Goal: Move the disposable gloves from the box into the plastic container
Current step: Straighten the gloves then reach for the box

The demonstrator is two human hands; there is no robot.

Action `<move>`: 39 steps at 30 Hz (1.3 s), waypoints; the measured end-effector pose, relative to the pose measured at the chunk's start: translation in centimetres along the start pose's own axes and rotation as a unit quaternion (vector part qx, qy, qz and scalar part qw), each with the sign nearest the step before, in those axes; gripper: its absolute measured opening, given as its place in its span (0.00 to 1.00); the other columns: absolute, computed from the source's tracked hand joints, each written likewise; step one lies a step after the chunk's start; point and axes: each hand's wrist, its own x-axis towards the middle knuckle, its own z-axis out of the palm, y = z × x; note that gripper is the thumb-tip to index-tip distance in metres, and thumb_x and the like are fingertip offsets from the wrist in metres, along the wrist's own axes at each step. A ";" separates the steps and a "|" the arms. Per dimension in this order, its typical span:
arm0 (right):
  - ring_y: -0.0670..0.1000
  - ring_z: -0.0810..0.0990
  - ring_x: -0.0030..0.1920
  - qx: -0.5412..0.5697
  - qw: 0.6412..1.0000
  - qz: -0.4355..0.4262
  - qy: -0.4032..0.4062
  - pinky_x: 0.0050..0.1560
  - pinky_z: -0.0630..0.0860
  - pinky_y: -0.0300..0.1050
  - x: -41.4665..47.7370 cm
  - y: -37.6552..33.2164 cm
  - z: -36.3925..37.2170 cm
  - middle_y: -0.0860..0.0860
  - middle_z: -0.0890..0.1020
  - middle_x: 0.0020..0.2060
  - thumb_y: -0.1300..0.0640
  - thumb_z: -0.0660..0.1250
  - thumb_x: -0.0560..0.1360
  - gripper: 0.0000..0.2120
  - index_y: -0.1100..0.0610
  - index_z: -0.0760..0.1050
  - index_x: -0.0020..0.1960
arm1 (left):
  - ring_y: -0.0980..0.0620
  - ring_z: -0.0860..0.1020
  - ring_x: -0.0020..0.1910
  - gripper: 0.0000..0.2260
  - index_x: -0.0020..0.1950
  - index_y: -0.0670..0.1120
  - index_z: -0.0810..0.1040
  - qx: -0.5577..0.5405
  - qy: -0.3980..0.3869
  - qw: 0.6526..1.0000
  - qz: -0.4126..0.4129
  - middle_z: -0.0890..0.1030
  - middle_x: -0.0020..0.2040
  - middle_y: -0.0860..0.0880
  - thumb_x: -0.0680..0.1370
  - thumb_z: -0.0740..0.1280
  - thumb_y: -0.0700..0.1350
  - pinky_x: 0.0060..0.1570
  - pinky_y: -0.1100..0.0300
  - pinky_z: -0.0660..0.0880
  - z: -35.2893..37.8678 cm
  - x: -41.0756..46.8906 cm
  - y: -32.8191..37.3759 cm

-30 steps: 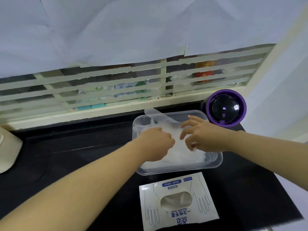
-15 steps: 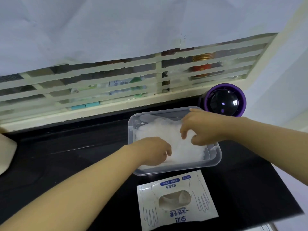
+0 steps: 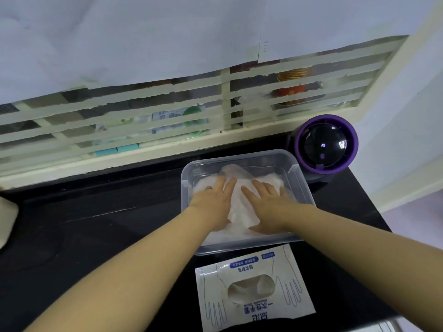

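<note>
Gloves lie, seemingly pressed, under left hand and right hand.

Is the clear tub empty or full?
Not empty: the plastic container holds white gloves, pressed flat by the left hand and right hand.

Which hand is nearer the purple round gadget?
Right. The right hand presses the gloves in the container, on the side next to the gadget; the left hand presses them farther left, away from it.
</note>
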 end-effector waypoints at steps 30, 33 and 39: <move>0.66 0.44 0.76 0.039 0.992 0.054 -0.108 0.74 0.56 0.60 -0.7 -2.0 -1.7 0.66 0.40 0.76 0.40 0.62 0.77 0.48 0.59 0.33 0.77 | 0.41 0.50 0.78 0.43 0.79 0.52 0.36 0.035 -0.113 0.992 0.032 0.43 0.80 0.46 0.77 0.63 0.63 0.73 0.47 0.58 0.3 0.4 0.4; 0.66 0.41 0.76 0.045 0.988 0.082 -0.123 0.74 0.55 0.61 0.5 -1.8 -1.5 0.67 0.37 0.75 0.40 0.64 0.76 0.51 0.58 0.29 0.76 | 0.40 0.52 0.77 0.44 0.79 0.50 0.35 0.023 -0.120 0.992 0.029 0.45 0.80 0.44 0.78 0.64 0.60 0.73 0.48 0.58 0.8 0.8 0.8; 0.68 0.40 0.75 0.021 0.985 0.123 -0.115 0.72 0.56 0.58 1.8 -1.7 0.0 0.69 0.36 0.73 0.38 0.64 0.75 0.52 0.58 0.27 0.75 | 0.39 0.46 0.77 0.43 0.78 0.49 0.33 0.005 -0.121 0.992 0.023 0.36 0.79 0.43 0.79 0.63 0.57 0.73 0.47 0.60 2.4 1.8 0.9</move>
